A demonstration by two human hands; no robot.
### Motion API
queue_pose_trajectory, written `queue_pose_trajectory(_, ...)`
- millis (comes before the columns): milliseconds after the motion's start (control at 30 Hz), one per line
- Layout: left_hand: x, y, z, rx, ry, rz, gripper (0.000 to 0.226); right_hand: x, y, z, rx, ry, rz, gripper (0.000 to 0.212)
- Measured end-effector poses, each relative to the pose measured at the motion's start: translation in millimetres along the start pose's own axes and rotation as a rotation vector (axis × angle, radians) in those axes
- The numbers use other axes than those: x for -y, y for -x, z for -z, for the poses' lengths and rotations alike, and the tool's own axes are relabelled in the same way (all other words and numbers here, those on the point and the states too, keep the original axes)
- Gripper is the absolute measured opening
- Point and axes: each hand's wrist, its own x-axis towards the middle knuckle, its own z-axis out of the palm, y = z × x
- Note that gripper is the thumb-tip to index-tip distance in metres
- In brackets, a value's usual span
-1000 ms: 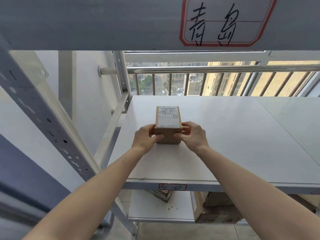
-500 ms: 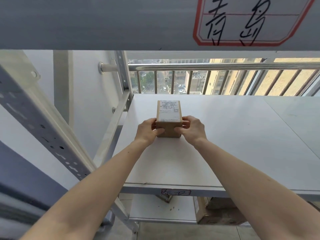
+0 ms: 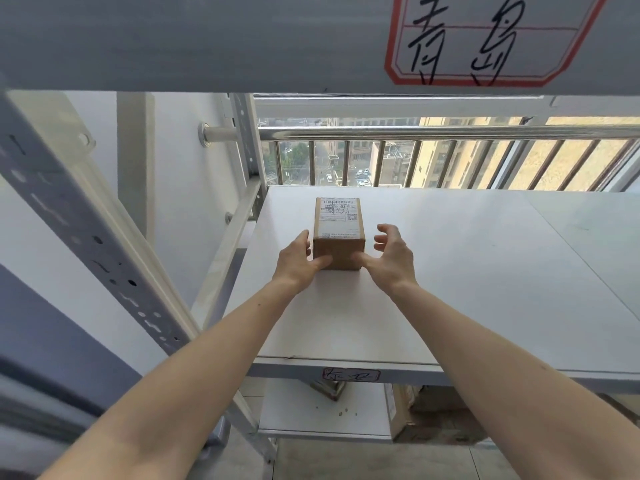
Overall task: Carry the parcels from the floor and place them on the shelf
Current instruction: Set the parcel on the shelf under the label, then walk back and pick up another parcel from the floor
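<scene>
A small brown cardboard parcel point(image 3: 339, 233) with a white shipping label on top stands on the white shelf board point(image 3: 450, 271), near its left side. My left hand point(image 3: 299, 259) is at the parcel's left face, its thumb still touching the front lower corner, fingers relaxed. My right hand point(image 3: 389, 256) is spread beside the parcel's right face, fingers apart from the box, thumb tip near the front lower edge.
The upper shelf beam with a red-bordered handwritten label point(image 3: 485, 39) hangs just overhead. A perforated steel upright point(image 3: 86, 244) runs down the left. Behind the shelf is a railing point(image 3: 450, 133). Cardboard boxes point(image 3: 433, 420) sit on the lower shelf.
Both hands gripped the parcel while sliding it deeper onto the shelf. Now the fingers have spread and come off its sides, and the parcel rests on the board.
</scene>
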Motion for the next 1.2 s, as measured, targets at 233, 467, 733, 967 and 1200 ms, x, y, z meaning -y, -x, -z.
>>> queue_pose_trajectory(233, -6.2, 28.5, 2.4, -0.104, 0.038, 0.016, 0.066, 7.4, 27.4, -4.1, -0.181, -0.016, 0.102, 0.068)
queue_pose_trajectory(467, 1.9, 69.8, 21.1, -0.247, 0.096, -0.015, 0.054, 23.5, 63.3, -22.2, -0.237, -0.162, 0.174, 0.037)
queue_pose_trajectory(733, 13.3, 131.9, 35.5, -0.435, 0.178, 0.051, 0.039, 41.0, 103.3, -43.8, -0.071, -0.213, 0.252, 0.023)
queue_pose_trajectory(967, 23.5, 205.3, 27.0, -0.634, 0.34, 0.197, 0.03, 42.0, 159.2, -39.3, 0.207, -0.235, 0.369, 0.024)
queue_pose_trajectory(1200, 53.6, 317.9, 17.0, -0.856, 0.394, 0.393, 0.013, 36.4, 248.2, -52.4, 0.496, -0.216, 0.464, 0.02)
